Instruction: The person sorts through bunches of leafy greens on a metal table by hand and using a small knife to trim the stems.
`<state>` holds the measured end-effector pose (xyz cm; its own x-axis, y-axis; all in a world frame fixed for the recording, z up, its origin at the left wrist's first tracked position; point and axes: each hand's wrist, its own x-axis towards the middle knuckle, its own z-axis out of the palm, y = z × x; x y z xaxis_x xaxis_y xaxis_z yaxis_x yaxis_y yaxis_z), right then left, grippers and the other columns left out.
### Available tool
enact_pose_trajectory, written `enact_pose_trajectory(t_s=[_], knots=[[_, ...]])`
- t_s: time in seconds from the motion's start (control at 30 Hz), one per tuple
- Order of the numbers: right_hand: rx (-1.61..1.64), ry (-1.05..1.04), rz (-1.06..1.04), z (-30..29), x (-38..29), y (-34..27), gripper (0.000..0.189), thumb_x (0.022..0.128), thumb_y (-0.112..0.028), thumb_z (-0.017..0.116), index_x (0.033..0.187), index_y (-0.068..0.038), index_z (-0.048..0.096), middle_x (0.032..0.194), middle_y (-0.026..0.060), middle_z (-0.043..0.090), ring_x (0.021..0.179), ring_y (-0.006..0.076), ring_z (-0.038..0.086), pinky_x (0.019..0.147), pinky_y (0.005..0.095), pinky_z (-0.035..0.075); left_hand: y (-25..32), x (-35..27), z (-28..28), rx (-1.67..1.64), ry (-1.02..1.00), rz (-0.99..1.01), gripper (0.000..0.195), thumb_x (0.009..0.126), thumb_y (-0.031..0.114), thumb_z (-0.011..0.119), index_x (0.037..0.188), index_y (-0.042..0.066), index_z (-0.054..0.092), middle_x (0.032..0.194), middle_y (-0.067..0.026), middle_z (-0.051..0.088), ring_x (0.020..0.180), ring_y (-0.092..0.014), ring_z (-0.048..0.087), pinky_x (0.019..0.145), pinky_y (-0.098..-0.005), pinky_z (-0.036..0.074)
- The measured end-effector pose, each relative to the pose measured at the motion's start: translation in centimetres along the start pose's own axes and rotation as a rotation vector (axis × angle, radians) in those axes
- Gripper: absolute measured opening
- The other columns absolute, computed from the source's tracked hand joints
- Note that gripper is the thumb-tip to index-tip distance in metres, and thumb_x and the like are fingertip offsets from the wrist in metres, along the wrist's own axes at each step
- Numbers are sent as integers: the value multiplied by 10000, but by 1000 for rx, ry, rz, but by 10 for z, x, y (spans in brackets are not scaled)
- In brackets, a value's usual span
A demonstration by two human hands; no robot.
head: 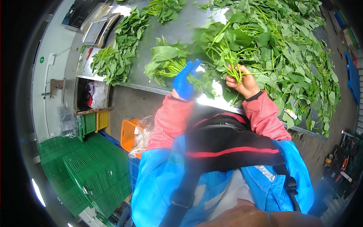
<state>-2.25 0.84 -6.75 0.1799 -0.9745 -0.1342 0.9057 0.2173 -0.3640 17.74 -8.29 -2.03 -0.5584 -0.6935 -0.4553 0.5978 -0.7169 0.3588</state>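
My left hand [183,81], in a blue glove, is over the near edge of the metal table with its fingertips apart and nothing plainly held. Against its outer side lies a small bunch of leafy greens [167,63], stems toward the glove. My bare right hand [242,81] grips the lower stems of a bunch of leafy stems [227,54], whose leaves fan up and away from me. Behind and to the right of that hand spreads a large heap of loose leafy greens [297,56].
Bundled greens [122,51] line the table's left side beside a weighing scale [100,29]. Below the metal table [144,68] are an orange crate [129,136] with clear plastic and green plastic crates [96,173]. A blue plastic pallet [351,76] stands at far right.
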Motion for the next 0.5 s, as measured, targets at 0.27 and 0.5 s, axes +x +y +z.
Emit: enact_pose_trajectory(t_s=[0.27, 0.5], knots=[[82, -80, 329, 1, -2, 40, 227, 818, -263, 474, 894, -48, 482, 606, 28, 383, 526, 126, 342, 415, 220, 287, -30, 40, -75, 552, -316, 53, 317, 886, 7, 425, 1199, -6, 470, 1180, -99, 532, 1072, -171, 521, 907, -293, 431], [-322, 316, 180, 18, -23, 20, 295, 901, -378, 425, 830, -109, 523, 584, -57, 424, 439, 28, 315, 373, 174, 232, -30, 32, -57, 692, -195, 123, 287, 823, -55, 456, 1092, -12, 546, 1113, -131, 568, 1026, -193, 554, 879, -317, 453]])
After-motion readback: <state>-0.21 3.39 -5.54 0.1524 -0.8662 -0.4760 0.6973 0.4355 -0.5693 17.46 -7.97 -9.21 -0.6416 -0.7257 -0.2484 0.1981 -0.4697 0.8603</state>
